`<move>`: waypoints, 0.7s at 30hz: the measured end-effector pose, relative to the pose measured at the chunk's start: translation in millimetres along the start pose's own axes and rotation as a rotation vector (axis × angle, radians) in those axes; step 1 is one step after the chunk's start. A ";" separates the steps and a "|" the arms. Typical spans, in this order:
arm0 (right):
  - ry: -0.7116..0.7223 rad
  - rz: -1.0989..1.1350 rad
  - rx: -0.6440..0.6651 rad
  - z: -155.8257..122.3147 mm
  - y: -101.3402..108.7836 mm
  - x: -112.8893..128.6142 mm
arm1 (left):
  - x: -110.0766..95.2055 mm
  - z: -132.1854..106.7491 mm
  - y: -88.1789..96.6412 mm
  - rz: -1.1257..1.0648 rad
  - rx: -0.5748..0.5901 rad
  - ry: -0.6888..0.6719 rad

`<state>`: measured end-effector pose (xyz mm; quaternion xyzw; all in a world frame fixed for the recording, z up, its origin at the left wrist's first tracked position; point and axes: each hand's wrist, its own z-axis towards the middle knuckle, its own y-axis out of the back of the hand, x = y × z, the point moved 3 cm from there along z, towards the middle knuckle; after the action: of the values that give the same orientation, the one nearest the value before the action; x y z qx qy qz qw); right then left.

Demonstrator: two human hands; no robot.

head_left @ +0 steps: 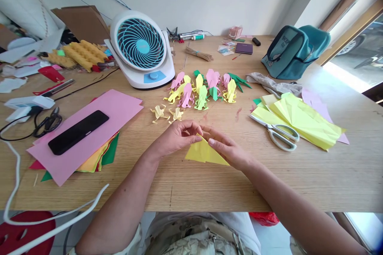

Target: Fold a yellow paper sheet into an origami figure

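A folded yellow paper (pixel 203 153) lies on the wooden table (pixel 185 183) in front of me. My left hand (pixel 176 137) pinches its upper corner with the fingertips. My right hand (pixel 227 149) rests on the paper's right side, fingers pressed down along a crease. Just beyond my hands sit two small pale-yellow paper figures (pixel 166 113). Farther back stands a cluster of several pink, yellow and green folded paper figures (pixel 206 87).
A stack of coloured sheets (pixel 89 135) with a black bar on top lies at the left. Scissors (pixel 277 131) and cut yellow paper (pixel 302 121) lie at the right. A white-blue fan (pixel 140 50) stands behind; a teal bag (pixel 295 50) sits back right.
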<state>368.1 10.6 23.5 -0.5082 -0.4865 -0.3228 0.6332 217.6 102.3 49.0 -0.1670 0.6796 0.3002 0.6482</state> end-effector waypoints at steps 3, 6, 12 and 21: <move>0.012 0.107 0.003 3.0 -4.1 -1.6 | 2.5 1.8 -2.8 0.031 0.005 -0.021; -0.040 0.161 -0.048 3.4 -5.5 -4.4 | 5.1 2.1 -5.2 -0.028 -0.009 0.001; -0.033 0.047 -0.143 3.5 -3.1 -10.9 | 7.4 -0.1 -6.3 0.095 0.070 0.025; 0.026 -0.564 -0.297 -31.6 12.9 -9.4 | 14.7 -0.1 -28.1 0.150 0.154 0.044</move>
<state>385.8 -16.9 10.0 -0.4360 -0.5476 -0.5597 0.4435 233.4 83.1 29.2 -0.0719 0.7253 0.2913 0.6197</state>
